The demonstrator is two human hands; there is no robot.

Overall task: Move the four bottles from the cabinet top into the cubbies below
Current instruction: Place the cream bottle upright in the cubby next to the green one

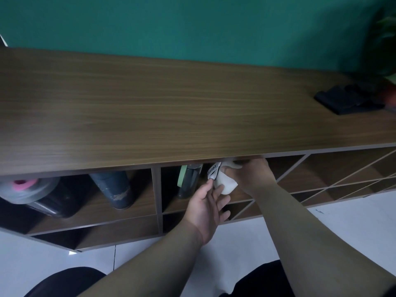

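— Wood grain is seen across the whole cabinet top (171,103), and no bottle is left standing on it. Where are the bottles found?

— Down in the cubbies. A white bottle (225,185) with a black-lettered label is held at the mouth of the middle cubby (171,205), tilted, its upper part hidden under the top's front edge. A dark bottle (189,181) with a pale green strip is stood just to its left in the same cubby.

— And the left cubby (141,209)?

— A dark blue bottle (115,189) with a scuffed base is leaned there, and a clear bottle (27,189) with a pink part inside is laid beside a black container (57,202).

— How is the white bottle gripped?

— It is grasped by the right hand (250,174), whose fingers are wrapped over its upper side. The left hand (205,209) is kept loose, palm up, with only the fingertips (218,192) touched to the bottle's lower edge.

— Anything else on top?

— A black object (345,99) is set at the far right, near a plant (383,39) against the green wall (192,24).
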